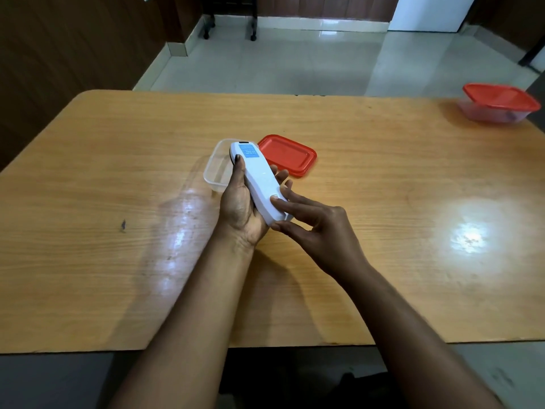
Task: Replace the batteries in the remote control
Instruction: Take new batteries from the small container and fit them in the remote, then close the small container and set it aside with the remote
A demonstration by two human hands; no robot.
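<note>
The left hand [240, 202] is closed around the white remote [259, 184], holding it back side up above the surface [118, 231], while the right hand [318, 225] pinches its near end between thumb and fingertips, likely working at the battery cover. That cover looks shut, so the job seems barely begun (old batteries still to come out, new ones to go in). No batteries show anywhere; the open clear tub [215, 169] behind the remote is partly hidden, beside its red lid [289, 154], and the closed container [498, 103] far right is too hazy to read.
</note>
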